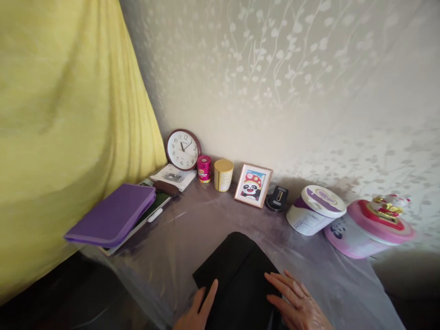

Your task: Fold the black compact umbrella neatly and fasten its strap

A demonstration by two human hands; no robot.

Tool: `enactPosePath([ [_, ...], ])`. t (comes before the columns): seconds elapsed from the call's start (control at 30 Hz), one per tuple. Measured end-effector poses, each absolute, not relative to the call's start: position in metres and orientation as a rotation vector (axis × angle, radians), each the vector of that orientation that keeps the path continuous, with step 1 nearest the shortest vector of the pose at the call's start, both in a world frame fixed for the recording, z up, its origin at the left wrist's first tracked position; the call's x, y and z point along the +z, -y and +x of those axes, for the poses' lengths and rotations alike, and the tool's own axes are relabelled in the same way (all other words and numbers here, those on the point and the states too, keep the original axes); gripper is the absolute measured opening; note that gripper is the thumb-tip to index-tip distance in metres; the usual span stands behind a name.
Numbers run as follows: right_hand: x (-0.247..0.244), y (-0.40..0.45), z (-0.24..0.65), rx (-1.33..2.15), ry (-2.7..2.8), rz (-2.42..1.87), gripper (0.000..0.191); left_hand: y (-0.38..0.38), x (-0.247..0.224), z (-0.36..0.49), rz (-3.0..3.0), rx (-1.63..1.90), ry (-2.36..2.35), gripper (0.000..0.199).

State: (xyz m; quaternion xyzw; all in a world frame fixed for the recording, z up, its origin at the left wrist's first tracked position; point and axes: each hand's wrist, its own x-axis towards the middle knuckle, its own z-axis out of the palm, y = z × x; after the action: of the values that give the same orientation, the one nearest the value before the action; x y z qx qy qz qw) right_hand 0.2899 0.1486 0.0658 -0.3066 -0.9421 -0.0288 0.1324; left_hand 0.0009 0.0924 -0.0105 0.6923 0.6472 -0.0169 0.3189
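A piece of folded black cloth (240,275) lies on the table in front of me, its lower part cut off by the picture's bottom edge. I cannot make out what kind of garment or cover it is. At its left edge rests my left hand (197,311), with two fingers stretched out and the others hidden low in the picture. My right hand (299,302) touches the right edge of the cloth, palm down, fingers extended and slightly apart.
A purple zip folder (113,215) lies on a green board at left. Along the wall stand a clock (184,149), a pink can (204,168), a yellow-lidded tub (223,175), a panda picture frame (253,184), a black device (277,198), a white tub (314,213) and a pink tub (364,238).
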Motion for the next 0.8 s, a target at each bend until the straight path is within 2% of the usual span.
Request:
enactPosePath([
  [0.1,0.068,-0.141,0.286,-0.041,2.737,-0.907,0.021,-0.086,0.005,0.003,1.865,-0.073,-1.723,0.097],
  [0.33,0.066,-0.117,0.296,0.009,2.541,-0.967,0.016,-0.049,0.019,0.029,2.047,0.198,-1.881,0.093],
  [0.57,0.074,-0.101,0.3,0.368,2.203,-1.015,0.014,-0.01,0.032,0.068,2.097,0.261,-1.861,0.095],
  [0.67,0.081,-0.104,0.293,0.41,2.163,-0.997,0.016,0.001,0.034,0.084,2.107,0.274,-1.822,0.09],
  [0.8,0.086,-0.115,0.281,0.375,2.225,-1.022,0.017,0.008,0.032,0.1,2.098,0.272,-1.812,0.068],
])
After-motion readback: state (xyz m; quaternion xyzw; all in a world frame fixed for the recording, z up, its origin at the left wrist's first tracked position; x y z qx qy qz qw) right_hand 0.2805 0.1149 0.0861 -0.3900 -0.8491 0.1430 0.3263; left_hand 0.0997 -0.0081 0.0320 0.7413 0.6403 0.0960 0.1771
